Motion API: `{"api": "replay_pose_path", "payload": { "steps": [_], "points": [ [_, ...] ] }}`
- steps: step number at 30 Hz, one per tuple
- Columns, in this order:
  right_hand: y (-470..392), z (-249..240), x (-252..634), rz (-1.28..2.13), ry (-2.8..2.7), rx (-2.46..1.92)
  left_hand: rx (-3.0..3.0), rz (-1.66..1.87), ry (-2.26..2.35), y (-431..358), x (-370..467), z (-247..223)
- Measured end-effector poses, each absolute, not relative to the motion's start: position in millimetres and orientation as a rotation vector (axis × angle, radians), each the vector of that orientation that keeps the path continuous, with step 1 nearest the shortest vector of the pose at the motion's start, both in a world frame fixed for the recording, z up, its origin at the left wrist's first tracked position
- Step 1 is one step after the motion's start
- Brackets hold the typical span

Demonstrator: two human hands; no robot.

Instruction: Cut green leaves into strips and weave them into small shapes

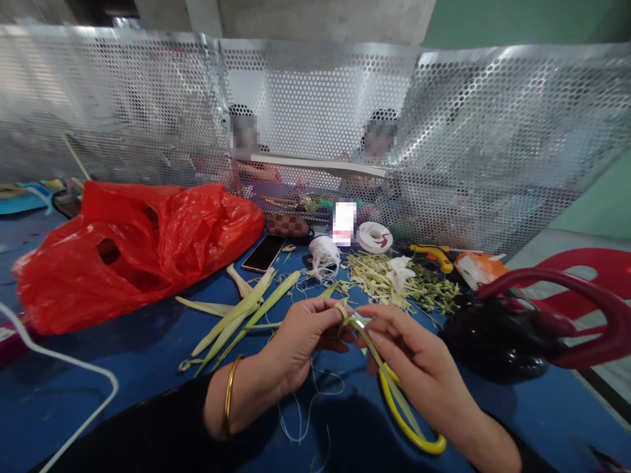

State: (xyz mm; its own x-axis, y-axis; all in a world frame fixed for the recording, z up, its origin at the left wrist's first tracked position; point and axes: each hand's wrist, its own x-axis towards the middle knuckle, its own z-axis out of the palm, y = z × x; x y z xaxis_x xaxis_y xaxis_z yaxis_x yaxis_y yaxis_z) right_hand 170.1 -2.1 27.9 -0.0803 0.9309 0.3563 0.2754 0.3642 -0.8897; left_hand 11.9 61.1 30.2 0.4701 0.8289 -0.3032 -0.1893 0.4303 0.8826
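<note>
In the head view my left hand (310, 328) pinches a pale green leaf strip (348, 320), which is bent into a small loop at the fingertips. My right hand (419, 355) is closed close beside it, around yellow-handled scissors (411, 424) whose ring hangs below the palm. A bit of shiny blade shows between the two hands. The strip's long tail runs down under the right hand, next to the scissors handle. Fingers hide the scissors' pivot. Left of my hands, several long pale green leaf pieces (236, 315) lie on the blue table (162, 374).
Loose white thread (325, 256), a white spool (375, 237), a phone (265, 253) and plant trimmings (428, 282) lie ahead. A red plastic bag (138, 249) is left, a black kettle-like pot (503, 338) right. A perforated screen (315, 98) stands behind, with two people beyond it.
</note>
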Motion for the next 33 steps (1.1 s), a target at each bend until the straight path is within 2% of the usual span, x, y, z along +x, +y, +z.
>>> {"api": "replay_pose_path", "payload": {
  "steps": [5, 12, 19, 27, 33],
  "points": [
    [-0.5, 31.7, 179.6, 0.419, -1.997, -1.054, 0.886, 0.774, 0.849, 63.0, 10.7, 34.5],
    [-1.2, 27.1, 174.3, -0.316, -2.036, -1.108, 0.906, 0.716, 0.841, 59.9, 12.3, 29.5],
    [-1.7, 13.0, 180.0, -0.550, -2.166, -0.993, 0.882, 0.687, 0.816, 58.6, 11.8, 26.2],
    [-1.4, 18.1, 177.2, -0.382, -2.017, -0.985, 0.911, 0.714, 0.802, 58.2, 11.7, 27.1],
    [-0.4, 19.1, 177.2, 0.104, -1.844, -1.101, 1.101, 0.751, 0.868, 59.4, 13.4, 31.6]
  ]
}}
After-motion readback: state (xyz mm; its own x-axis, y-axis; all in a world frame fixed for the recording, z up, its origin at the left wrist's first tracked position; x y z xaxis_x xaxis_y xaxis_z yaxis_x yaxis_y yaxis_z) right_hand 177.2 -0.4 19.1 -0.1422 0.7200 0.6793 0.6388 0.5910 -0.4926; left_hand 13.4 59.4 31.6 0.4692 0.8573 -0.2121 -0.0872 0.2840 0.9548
